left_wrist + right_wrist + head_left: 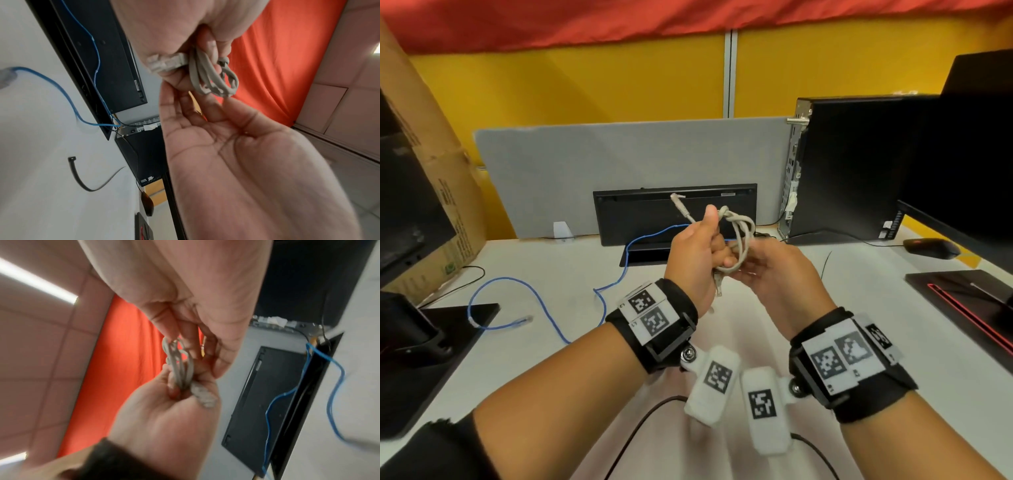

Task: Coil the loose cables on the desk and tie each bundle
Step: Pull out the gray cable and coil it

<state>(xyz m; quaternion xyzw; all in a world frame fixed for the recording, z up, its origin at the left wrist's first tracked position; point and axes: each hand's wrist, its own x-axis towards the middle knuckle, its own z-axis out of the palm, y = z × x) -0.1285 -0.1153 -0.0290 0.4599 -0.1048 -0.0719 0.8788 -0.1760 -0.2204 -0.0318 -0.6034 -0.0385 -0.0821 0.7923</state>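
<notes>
- The left hand [697, 253] is hovering above the white bench [558, 281], thumb pointing up, its fingers curling round a small coil of grey network cable [738, 240] and gripping it.
- One clear plug end [678, 202] of that grey cable is sticking up past the left thumb; in the left wrist view another plug [164, 62] is lying against the curled fingers [213, 45].
- The right hand [777, 270] is sitting just beside the left, palm turned inward, its fingertips meeting the lower loops of the coil; whether they are pinching the cable or only touching it cannot be told.
- Both wrists are wearing black straps with white square-patterned marker tags [647, 310]; small characters beside the tags are too tiny to read.
- A loose blue network cable [524, 287] is trailing across the bench, well apart from the hands, toward a black upturned keyboard [674, 212].
- A black cable tie [82, 177] is lying curved on the bench.
- Printing on the brown cardboard box [434, 164] at the left is blurred and unreadable.
</notes>
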